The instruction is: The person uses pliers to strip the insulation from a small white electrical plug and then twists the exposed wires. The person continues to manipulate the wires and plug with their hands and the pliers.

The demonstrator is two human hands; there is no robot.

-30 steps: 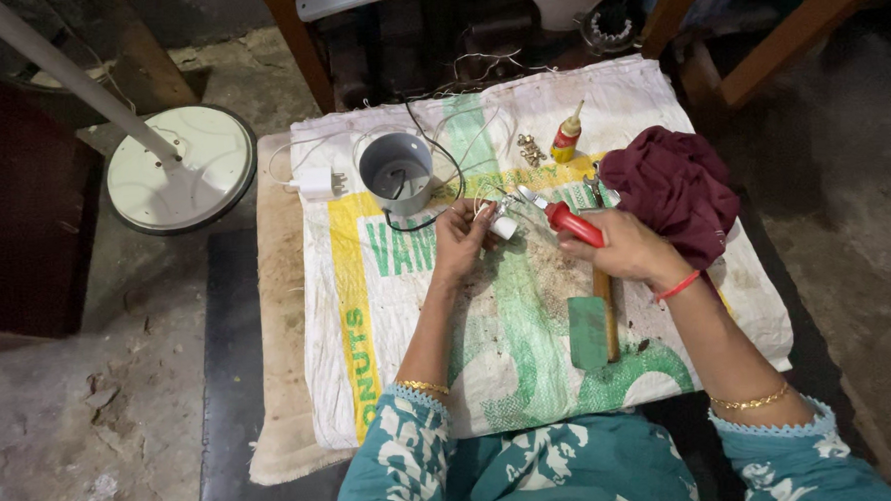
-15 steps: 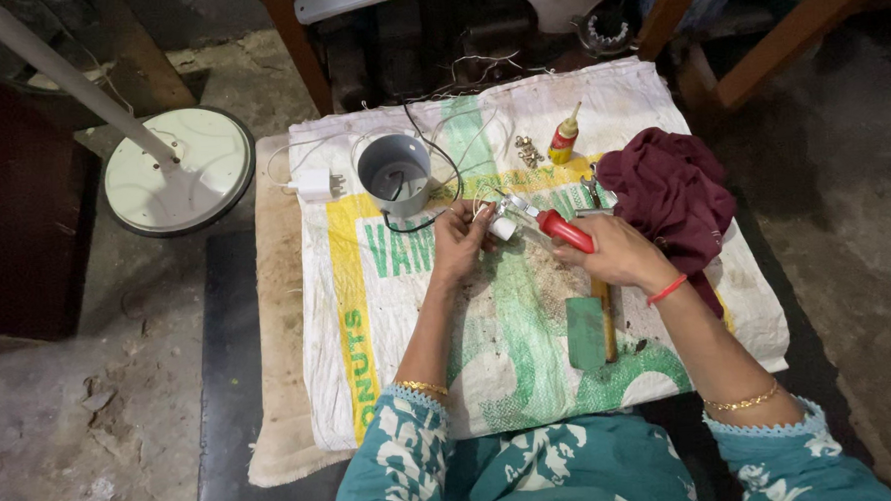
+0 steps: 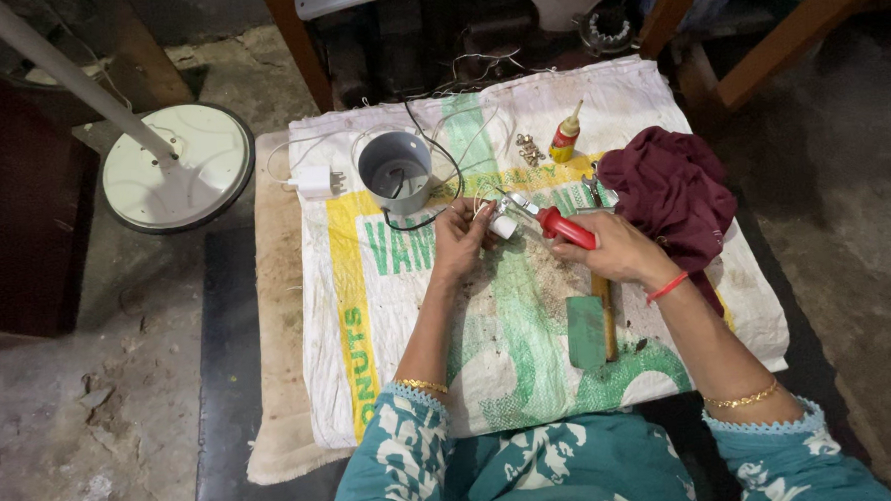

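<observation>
My right hand [image 3: 621,251] grips a red-handled tool [image 3: 565,227] with a metal tip that points left at a small white part [image 3: 505,226]. My left hand [image 3: 460,242] pinches that white part, along with thin wires, over a white woven sack [image 3: 388,313] printed in green and yellow. Behind my left hand, a grey plastic cup-shaped housing [image 3: 395,170] stands with a black wire looping out of it.
A dark red cloth [image 3: 676,196] lies right of my hands. A small yellow glue bottle with a red cap [image 3: 564,138], some metal bits [image 3: 531,150], a white plug adapter [image 3: 314,182] and a green-bladed tool [image 3: 587,330] lie on the sack. A round white lamp base [image 3: 176,164] stands to the left.
Both hands stay together over the sack. The red-handled tool has shifted slightly against the white part; nothing else has moved.
</observation>
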